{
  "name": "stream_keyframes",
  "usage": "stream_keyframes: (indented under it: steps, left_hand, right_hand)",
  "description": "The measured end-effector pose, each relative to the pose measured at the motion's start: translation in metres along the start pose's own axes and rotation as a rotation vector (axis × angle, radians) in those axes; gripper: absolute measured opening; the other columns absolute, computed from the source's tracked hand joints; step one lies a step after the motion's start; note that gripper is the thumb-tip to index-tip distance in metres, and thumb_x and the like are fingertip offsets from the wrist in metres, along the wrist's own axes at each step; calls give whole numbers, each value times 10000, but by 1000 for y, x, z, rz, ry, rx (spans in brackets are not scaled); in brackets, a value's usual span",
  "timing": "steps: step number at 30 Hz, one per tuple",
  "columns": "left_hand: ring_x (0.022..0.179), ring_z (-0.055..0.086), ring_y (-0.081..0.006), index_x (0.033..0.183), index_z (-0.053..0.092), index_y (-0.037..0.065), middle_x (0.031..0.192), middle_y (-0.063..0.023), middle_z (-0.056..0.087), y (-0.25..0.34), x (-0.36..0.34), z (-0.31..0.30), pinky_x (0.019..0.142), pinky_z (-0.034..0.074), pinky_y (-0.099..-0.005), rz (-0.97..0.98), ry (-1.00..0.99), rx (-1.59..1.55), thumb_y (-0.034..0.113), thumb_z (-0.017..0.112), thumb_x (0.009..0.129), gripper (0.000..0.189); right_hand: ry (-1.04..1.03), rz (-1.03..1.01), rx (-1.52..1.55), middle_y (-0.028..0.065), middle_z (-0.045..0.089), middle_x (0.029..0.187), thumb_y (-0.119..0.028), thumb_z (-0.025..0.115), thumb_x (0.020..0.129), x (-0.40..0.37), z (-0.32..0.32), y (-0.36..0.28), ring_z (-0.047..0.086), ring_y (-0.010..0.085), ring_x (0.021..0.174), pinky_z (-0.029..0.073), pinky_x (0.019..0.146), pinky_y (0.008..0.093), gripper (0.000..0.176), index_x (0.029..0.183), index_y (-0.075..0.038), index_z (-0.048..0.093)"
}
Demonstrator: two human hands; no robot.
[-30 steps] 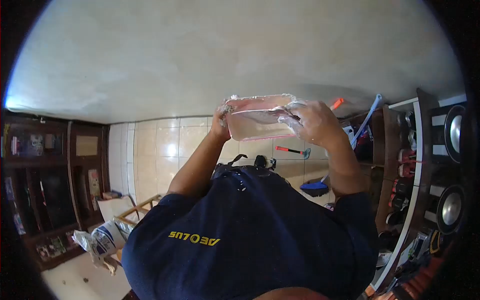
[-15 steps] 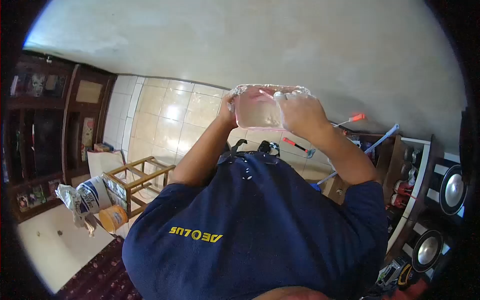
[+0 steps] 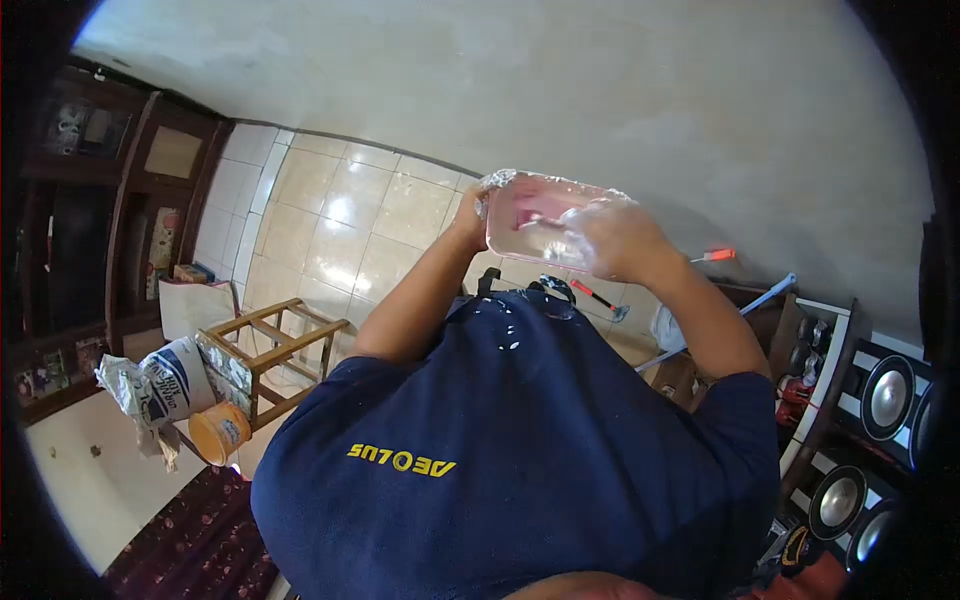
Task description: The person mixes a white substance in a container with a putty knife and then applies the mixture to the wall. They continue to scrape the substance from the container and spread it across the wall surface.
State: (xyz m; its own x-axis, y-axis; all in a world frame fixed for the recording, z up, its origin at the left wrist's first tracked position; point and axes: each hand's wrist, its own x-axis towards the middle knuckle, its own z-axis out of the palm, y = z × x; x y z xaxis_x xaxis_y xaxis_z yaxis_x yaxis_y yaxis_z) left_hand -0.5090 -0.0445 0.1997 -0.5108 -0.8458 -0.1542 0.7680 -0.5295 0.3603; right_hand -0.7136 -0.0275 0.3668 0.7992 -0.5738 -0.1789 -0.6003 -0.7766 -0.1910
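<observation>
A shallow pinkish rectangular tub [image 3: 515,240], its rim crusted with white paste, is held up in front of my chest. My left hand [image 3: 470,214] is closed around its left side, with white smears close by on the corner. Over the right side of the tub is my right hand [image 3: 630,240], blurred by motion and coated in white at the fingers. A pale stick-like tool [image 3: 545,222] reaches from those fingers across the tub's inside; I cannot tell its exact kind. White spots dot the dark blue shirt [image 3: 480,420] below.
A plastered wall [image 3: 650,90] rises ahead above a tiled floor [image 3: 345,225]. To the left stands a wooden stool frame [image 3: 280,352], near an orange tub [image 3: 220,432] and a printed sack [image 3: 178,378]. Right are a red-and-black-handled tool [image 3: 592,294], a blue pole [image 3: 765,295] and speakers [image 3: 888,392].
The tub and both hands have shifted slightly right in view. My right hand has moved a little downward over the tub with the pale stick-like tool and is now smeared by motion.
</observation>
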Motion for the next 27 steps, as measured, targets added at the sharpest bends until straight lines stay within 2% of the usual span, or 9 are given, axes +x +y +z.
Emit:
stream_keyframes:
  steps: [1,4,10,15,19,22,24,26,27]
  left_hand:
    - [965,585,-342,1187,509,-46,1145,-192,570,4,-7,6,837,492,-450,30,153,15,296,378,883,476]
    - [932,592,-356,1171,520,-46,1129,-192,578,23,-11,-11,819,500,-452,19,-11,69,281,387,888,453]
    - [915,599,-344,1134,540,-43,1096,-189,592,36,-22,-12,798,505,-453,7,77,59,297,426,878,440]
    - [975,589,-304,1132,542,-48,1071,-201,600,53,-28,-1,841,489,-458,41,52,403,310,428,872,457]
    - [935,607,-318,1152,536,-46,1054,-207,603,53,-22,-6,842,487,-488,-139,233,74,322,398,877,480]
    - [936,606,-319,1153,539,-36,1059,-209,602,56,-24,-18,842,487,-493,-195,99,119,335,407,875,481]
    - [916,609,-320,1142,551,-25,1045,-192,609,56,-20,-15,837,499,-454,-241,174,85,294,426,879,432]
    - [886,614,-295,1111,571,-27,1026,-170,619,55,-20,-10,813,511,-411,-81,201,35,235,439,887,368]
    - [898,617,-257,1083,586,-33,1023,-155,627,58,-23,-11,805,515,-384,-46,76,133,193,444,891,328]
  right_hand:
    - [77,62,-9,143,639,831,-149,546,737,-2,-1,4,619,312,817,487,680,454,193,905,-74,601]
    - [103,178,-36,151,637,837,-145,538,746,9,-21,-19,618,321,806,494,658,455,178,897,-72,596]
    - [181,265,-201,159,633,826,-144,532,763,43,-5,-42,633,310,807,517,670,441,185,916,-49,573]
    - [187,51,-124,133,634,803,-162,534,771,75,22,-50,639,282,804,526,644,417,183,908,-50,581]
    - [93,-69,-96,123,630,775,-159,530,774,70,16,-48,637,275,790,520,660,407,153,866,-50,588]
    - [33,-131,-82,122,630,773,-170,539,770,59,13,-56,635,276,777,518,666,396,152,856,-55,589]
    - [35,-103,-126,113,630,766,-185,552,760,56,10,-53,631,275,763,521,649,399,154,845,-63,592]
    - [199,38,-165,103,632,769,-193,555,759,55,-1,-52,632,273,762,524,638,404,174,873,-69,598]
    - [161,115,-188,101,615,766,-170,578,739,61,-12,-56,619,262,774,501,618,415,184,902,-89,608]
